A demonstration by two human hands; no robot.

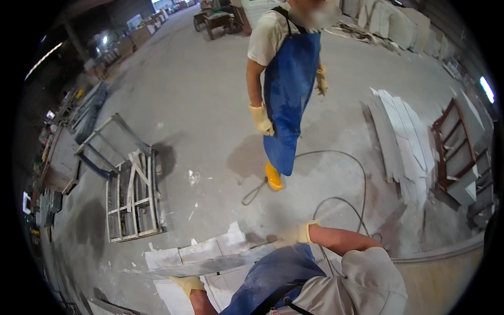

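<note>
A long, narrow grey-white stone slab (226, 262) stretches in front of me above several pale slab pieces (212, 249) on the floor. My left hand (188, 284), in a cream rubber glove, is closed on the slab's near edge toward its left part. At the slab's right end is my right hand (302, 234), in a matching glove; a blurred patch covers its fingers, so their grip is not clear. My blue apron (283, 268) hides part of the slab's near side.
Facing me stands a co-worker in a blue apron (291, 100), cream gloves and yellow boots (273, 177). A dark hose (362, 178) loops across the floor. At left is a metal frame cart (134, 202); at right, leaning white slabs (404, 142) and a red-brown rack (455, 144).
</note>
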